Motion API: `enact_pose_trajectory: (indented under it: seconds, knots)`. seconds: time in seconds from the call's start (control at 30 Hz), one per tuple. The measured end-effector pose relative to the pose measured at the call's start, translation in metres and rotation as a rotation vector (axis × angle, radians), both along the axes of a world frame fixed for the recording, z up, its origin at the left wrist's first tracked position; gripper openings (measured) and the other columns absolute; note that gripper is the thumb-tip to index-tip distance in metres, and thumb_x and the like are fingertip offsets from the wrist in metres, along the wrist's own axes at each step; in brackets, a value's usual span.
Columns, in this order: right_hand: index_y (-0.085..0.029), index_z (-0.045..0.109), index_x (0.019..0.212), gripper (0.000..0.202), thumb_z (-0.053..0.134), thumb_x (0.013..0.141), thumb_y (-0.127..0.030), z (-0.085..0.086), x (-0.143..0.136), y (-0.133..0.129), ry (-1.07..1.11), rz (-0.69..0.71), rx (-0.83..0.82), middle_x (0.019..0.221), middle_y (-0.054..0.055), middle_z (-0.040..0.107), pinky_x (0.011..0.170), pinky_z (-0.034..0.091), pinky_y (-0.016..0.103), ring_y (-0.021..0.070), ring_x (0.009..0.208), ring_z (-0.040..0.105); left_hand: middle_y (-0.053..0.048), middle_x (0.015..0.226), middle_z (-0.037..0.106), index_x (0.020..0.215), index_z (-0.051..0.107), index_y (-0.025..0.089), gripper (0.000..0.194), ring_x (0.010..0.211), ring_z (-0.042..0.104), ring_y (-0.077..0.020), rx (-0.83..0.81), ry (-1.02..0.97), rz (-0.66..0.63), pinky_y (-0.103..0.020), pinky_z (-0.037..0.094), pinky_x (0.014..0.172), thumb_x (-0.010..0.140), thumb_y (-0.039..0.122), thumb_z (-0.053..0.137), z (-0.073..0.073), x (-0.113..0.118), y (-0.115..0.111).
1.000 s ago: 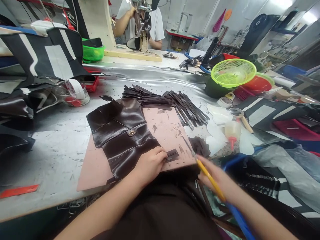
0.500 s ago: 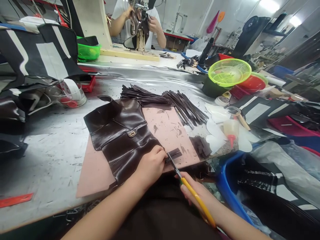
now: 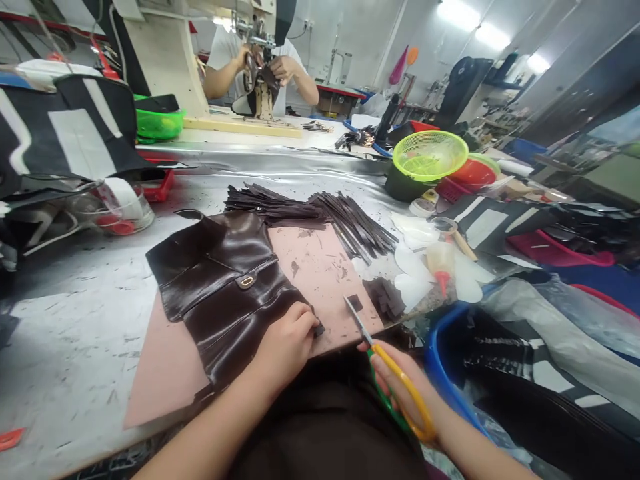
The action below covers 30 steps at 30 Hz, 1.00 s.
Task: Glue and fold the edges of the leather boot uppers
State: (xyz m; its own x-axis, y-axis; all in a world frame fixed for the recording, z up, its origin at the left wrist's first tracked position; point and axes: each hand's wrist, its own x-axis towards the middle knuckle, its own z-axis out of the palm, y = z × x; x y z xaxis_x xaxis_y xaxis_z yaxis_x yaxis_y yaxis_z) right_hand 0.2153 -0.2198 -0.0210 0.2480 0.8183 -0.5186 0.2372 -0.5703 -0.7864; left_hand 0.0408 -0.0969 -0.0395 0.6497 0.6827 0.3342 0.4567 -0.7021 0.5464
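My left hand [image 3: 293, 337] is closed on the right edge of a dark brown leather piece [image 3: 215, 267], which has a small gold-rimmed fitting. A short dark end sticks out by its fingertips. My right hand [image 3: 400, 373] grips scissors [image 3: 406, 393] with yellow and green handles. Their blades point up and left over a pink board [image 3: 315, 267], beside a small dark scrap [image 3: 354, 303]. More dark scraps [image 3: 385, 298] lie at the board's right edge. Two fanned bundles of dark strips [image 3: 350, 223] rest behind the board.
A blue tub [image 3: 440, 347] stands at the right, below a glue bottle [image 3: 441, 263]. A yellow-green basket [image 3: 430, 155] is at the back right. A clear container [image 3: 125, 207] sits left. Across the table, a person's hands [image 3: 283, 69] work at a sewing machine [image 3: 263, 40].
The scissors have moved off the dark strip by my left hand. A small scrap now lies separate on the board, and the strip's end is shorter. The view has shifted.
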Motion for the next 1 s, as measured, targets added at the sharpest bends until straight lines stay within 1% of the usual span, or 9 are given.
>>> enact_pose_trajectory:
  seconds: [0.13, 0.23, 0.37, 0.43, 0.5, 0.63, 0.7, 0.8, 1.0]
  knots:
    - [-0.016, 0.051, 0.112, 0.067, 0.036, 0.073, -0.068, 0.010, 0.051, -0.002, -0.337, -0.068, 0.036, 0.054, -0.003, 0.044, 0.041, 0.034, 0.024, 0.0124, 0.044, 0.040, -0.003, 0.088, 0.058, 0.083, 0.056, 0.018, 0.018, 0.069, 0.059, -0.0113, 0.022, -0.003, -0.015, -0.020, 0.049, 0.059, 0.080, 0.011, 0.039, -0.002, -0.001, 0.003]
    - [-0.021, 0.056, 0.114, 0.053, 0.043, 0.075, -0.055, 0.007, 0.079, -0.008, -0.797, 0.051, 0.016, 0.070, 0.003, 0.058, 0.052, 0.041, 0.027, 0.0177, 0.058, 0.053, -0.004, 0.090, 0.058, 0.086, 0.057, 0.019, 0.019, 0.070, 0.060, -0.0117, 0.064, 0.007, -0.013, -0.020, 0.049, 0.058, 0.082, 0.014, 0.039, -0.003, -0.001, 0.004]
    - [-0.020, 0.052, 0.123, 0.050, 0.049, 0.076, -0.036, -0.012, 0.088, -0.020, -1.284, 0.234, 0.106, 0.080, 0.008, 0.059, 0.055, 0.042, 0.029, 0.0196, 0.063, 0.056, -0.005, 0.102, 0.060, 0.093, 0.058, 0.021, 0.021, 0.081, 0.062, -0.0149, 0.207, 0.034, -0.004, -0.023, 0.052, 0.063, 0.086, 0.022, 0.038, -0.006, 0.000, 0.005]
    - [-0.017, 0.052, 0.124, 0.051, 0.050, 0.076, -0.034, -0.018, 0.088, -0.027, -1.327, 0.269, 0.149, 0.078, 0.009, 0.058, 0.057, 0.044, 0.032, 0.0225, 0.066, 0.057, -0.006, 0.106, 0.060, 0.102, 0.057, 0.020, 0.024, 0.087, 0.061, -0.0168, 0.299, 0.046, -0.011, -0.025, 0.052, 0.069, 0.088, 0.024, 0.038, -0.006, 0.002, 0.005]
    - [-0.019, 0.048, 0.127, 0.053, 0.050, 0.077, -0.037, -0.017, 0.092, -0.033, -1.208, 0.254, 0.155, 0.081, 0.008, 0.058, 0.060, 0.046, 0.033, 0.0227, 0.068, 0.058, -0.007, 0.102, 0.063, 0.110, 0.053, 0.016, 0.028, 0.088, 0.060, -0.0175, 0.365, 0.069, -0.038, -0.026, 0.051, 0.073, 0.088, 0.023, 0.038, -0.006, 0.003, 0.004]
    - [-0.023, 0.037, 0.132, 0.052, 0.042, 0.083, -0.038, 0.005, 0.107, -0.027, -0.903, 0.235, 0.229, 0.093, 0.006, 0.062, 0.068, 0.048, 0.030, 0.0199, 0.078, 0.062, -0.006, 0.094, 0.066, 0.108, 0.056, 0.013, 0.027, 0.086, 0.059, -0.0197, 0.465, 0.157, -0.089, -0.031, 0.049, 0.076, 0.087, 0.019, 0.040, -0.005, 0.008, 0.004]
    - [-0.020, 0.039, 0.129, 0.049, 0.042, 0.082, -0.036, 0.019, 0.113, -0.006, -0.903, 0.267, 0.261, 0.087, 0.006, 0.064, 0.068, 0.047, 0.031, 0.0211, 0.078, 0.062, -0.007, 0.095, 0.066, 0.100, 0.060, 0.014, 0.026, 0.087, 0.059, -0.0209, 0.529, 0.192, -0.097, -0.032, 0.049, 0.075, 0.087, 0.019, 0.038, -0.003, 0.011, 0.004]
    - [-0.020, 0.047, 0.121, 0.046, 0.050, 0.078, -0.035, 0.034, 0.114, 0.051, -1.033, 0.381, 0.241, 0.084, 0.006, 0.065, 0.067, 0.045, 0.031, 0.0233, 0.077, 0.063, -0.009, 0.094, 0.066, 0.091, 0.064, 0.015, 0.029, 0.084, 0.061, -0.0207, 0.582, 0.255, -0.089, -0.032, 0.050, 0.072, 0.088, 0.018, 0.035, 0.000, 0.012, 0.003]
    - [-0.026, 0.051, 0.121, 0.050, 0.063, 0.073, -0.033, 0.040, 0.104, 0.176, -1.069, 0.665, 0.296, 0.102, 0.005, 0.064, 0.071, 0.044, 0.028, 0.0230, 0.092, 0.059, -0.010, 0.103, 0.066, 0.103, 0.063, 0.014, 0.034, 0.093, 0.062, -0.0239, 0.610, 0.389, -0.086, -0.035, 0.053, 0.074, 0.083, 0.011, 0.036, 0.000, 0.004, -0.001]
